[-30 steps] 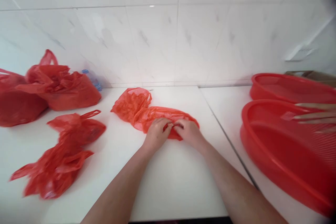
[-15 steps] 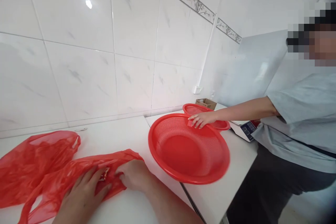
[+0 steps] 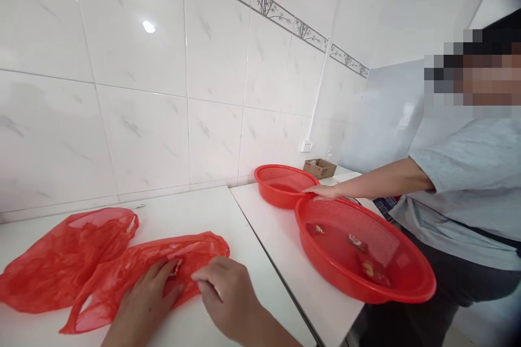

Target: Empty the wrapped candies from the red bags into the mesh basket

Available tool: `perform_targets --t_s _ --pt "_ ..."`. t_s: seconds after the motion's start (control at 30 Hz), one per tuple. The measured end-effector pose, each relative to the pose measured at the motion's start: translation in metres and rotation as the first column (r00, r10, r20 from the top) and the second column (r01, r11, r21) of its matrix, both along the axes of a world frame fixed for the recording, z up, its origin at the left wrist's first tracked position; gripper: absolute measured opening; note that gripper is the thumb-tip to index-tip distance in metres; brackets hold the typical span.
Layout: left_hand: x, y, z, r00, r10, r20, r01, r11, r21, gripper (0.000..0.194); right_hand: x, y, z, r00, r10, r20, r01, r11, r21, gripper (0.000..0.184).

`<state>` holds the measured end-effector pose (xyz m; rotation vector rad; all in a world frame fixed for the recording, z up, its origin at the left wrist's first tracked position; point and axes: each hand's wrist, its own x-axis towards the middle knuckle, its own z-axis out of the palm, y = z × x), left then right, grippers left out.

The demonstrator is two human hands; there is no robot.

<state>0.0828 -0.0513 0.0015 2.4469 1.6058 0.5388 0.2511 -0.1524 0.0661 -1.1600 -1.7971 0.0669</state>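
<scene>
A red plastic bag [image 3: 203, 246] lies on the white table in front of me. My left hand [image 3: 144, 301] rests on it, thumb and fingers closed in the film beside a small packet with a printed wrapper [image 3: 176, 267]. At the bag's right end, my right hand [image 3: 232, 293] has its fingers curled in, fingertips close to the film. Whatever may be between them is hidden. Another crumpled red bag [image 3: 77, 255] lies to the left, against the first.
To the right, a red mesh basket [image 3: 309, 249] holds a few small packets [image 3: 356, 241]. A co-worker's hand [image 3: 323, 191] rests at its rim, by a second red basket [image 3: 280, 198]. Behind stand a cardboard box [image 3: 319, 168] and a partly hidden scale [image 3: 385, 207]. A seam divides the tables.
My view has swung right, bringing the co-worker into sight. The baskets have shifted, and packets now show in the nearer one. My right hand has drawn slightly back from the bag.
</scene>
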Motion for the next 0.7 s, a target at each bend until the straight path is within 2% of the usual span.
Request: perform_targets --t_s 0.13,0.23,0.27,0.33,0.43,0.47,0.53,0.6,0.7 --pt "0.001 -0.007 0.004 1.0 0.01 0.015 -0.01 1.0 -0.004 0.046 0.023 -0.063 0.002 0.997 -0.049 -0.053 0.053 0.996 0.068 0.025" --pt "0.002 -0.012 0.011 1.0 -0.002 0.028 0.003 0.999 -0.05 0.048 0.056 -0.1 0.0 0.976 -0.217 -0.007 0.216 0.963 0.161 0.026" --pt "0.002 -0.013 0.013 0.999 -0.005 0.032 0.007 0.998 -0.065 0.049 0.069 -0.109 -0.001 0.948 -0.314 0.049 0.301 0.937 0.18 0.027" --pt "0.001 -0.015 0.015 0.999 -0.011 0.042 0.014 0.997 -0.082 0.05 0.096 -0.123 -0.001 0.844 -0.519 0.132 0.485 0.845 0.224 0.026" --pt "0.001 -0.016 0.016 0.998 -0.01 0.059 0.016 0.996 -0.092 0.051 0.134 -0.133 -0.001 0.658 -0.709 0.253 0.683 0.704 0.196 0.031" --pt "0.001 -0.017 0.016 0.998 -0.008 0.065 0.014 0.995 -0.099 0.052 0.144 -0.135 -0.002 0.609 -0.732 0.305 0.722 0.671 0.17 0.033" --pt "0.001 -0.019 0.018 0.998 0.003 0.07 0.005 0.993 -0.117 0.053 0.161 -0.137 -0.005 0.556 -0.717 0.421 0.752 0.649 0.112 0.036" --pt "0.003 -0.021 0.02 0.998 0.01 0.066 -0.001 0.991 -0.134 0.056 0.17 -0.14 -0.008 0.55 -0.663 0.507 0.746 0.663 0.059 0.037" --pt "0.004 -0.022 0.023 0.997 0.005 0.072 0.005 0.989 -0.147 0.058 0.171 -0.143 -0.009 0.583 -0.613 0.533 0.733 0.68 -0.021 0.037"
